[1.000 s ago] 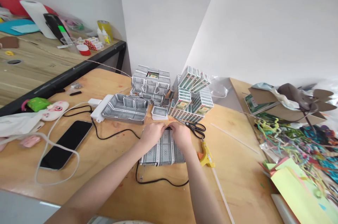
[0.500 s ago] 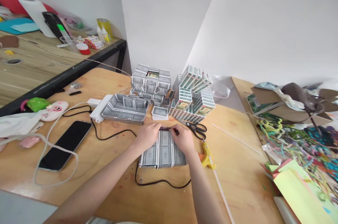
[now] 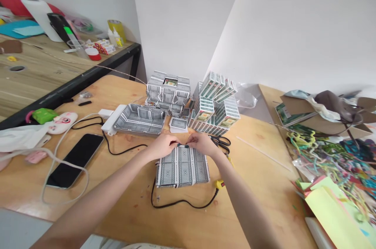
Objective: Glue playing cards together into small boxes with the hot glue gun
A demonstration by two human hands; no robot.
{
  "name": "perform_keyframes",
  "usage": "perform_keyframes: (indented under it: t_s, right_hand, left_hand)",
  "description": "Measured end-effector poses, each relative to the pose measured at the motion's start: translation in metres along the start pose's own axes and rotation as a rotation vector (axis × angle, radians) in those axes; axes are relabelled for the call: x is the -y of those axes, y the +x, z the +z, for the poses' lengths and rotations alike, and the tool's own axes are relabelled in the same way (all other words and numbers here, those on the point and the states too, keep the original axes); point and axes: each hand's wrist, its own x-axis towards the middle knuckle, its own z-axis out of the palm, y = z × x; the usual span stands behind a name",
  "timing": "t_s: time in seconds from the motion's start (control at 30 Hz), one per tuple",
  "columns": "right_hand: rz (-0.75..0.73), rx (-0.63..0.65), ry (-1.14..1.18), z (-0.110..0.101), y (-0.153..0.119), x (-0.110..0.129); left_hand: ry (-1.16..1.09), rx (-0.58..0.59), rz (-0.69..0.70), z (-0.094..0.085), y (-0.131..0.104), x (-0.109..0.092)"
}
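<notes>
A flat panel covered with grey-patterned playing cards (image 3: 183, 166) lies on the table in front of me. My left hand (image 3: 165, 146) is closed at its far edge, fingertips pinching near the middle. Close beside it, my right hand (image 3: 203, 144) pinches the same edge from the other side. Behind my hands are a small stack of loose cards (image 3: 178, 123) and an open tray made of cards (image 3: 141, 121). Black-handled scissors (image 3: 222, 142) lie just beyond my right hand. A yellow glue gun (image 3: 219, 184) is mostly hidden under my right forearm.
At the back stand a card-covered box structure (image 3: 169, 90) and stacked card packs (image 3: 213, 104). A phone (image 3: 75, 159), cables and a white power strip (image 3: 113, 121) lie to the left. Pipe cleaners (image 3: 326, 151) and coloured paper (image 3: 337, 213) fill the right side. A clear glue stick (image 3: 263, 152) lies right of the scissors.
My hands have come closer together at the panel's far edge, their fingertips nearly meeting. My right forearm now covers most of the glue gun.
</notes>
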Motion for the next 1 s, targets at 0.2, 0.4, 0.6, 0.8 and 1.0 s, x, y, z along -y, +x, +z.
perform_keyframes:
  t_s: [0.2, 0.4, 0.6, 0.8, 1.0]
  right_hand:
    - [-0.033, -0.016, -0.1, 0.003, 0.004, 0.003]
    - [-0.036, -0.191, -0.296, 0.024, -0.001, 0.001]
    - [-0.033, -0.185, -0.248, 0.029, -0.001, -0.001]
    - [0.001, -0.23, -0.271, 0.032, -0.005, -0.001]
    - [-0.014, -0.255, -0.238, 0.034, -0.005, -0.007]
  left_hand:
    - [0.02, -0.253, -0.054, -0.002, -0.003, -0.002]
    - [0.168, -0.322, 0.057, 0.019, -0.031, -0.013]
    - [0.161, -0.21, 0.047, 0.02, -0.032, -0.009]
    - [0.186, -0.132, -0.055, 0.015, -0.029, -0.009]
    - [0.127, -0.162, 0.065, 0.015, -0.026, -0.009]
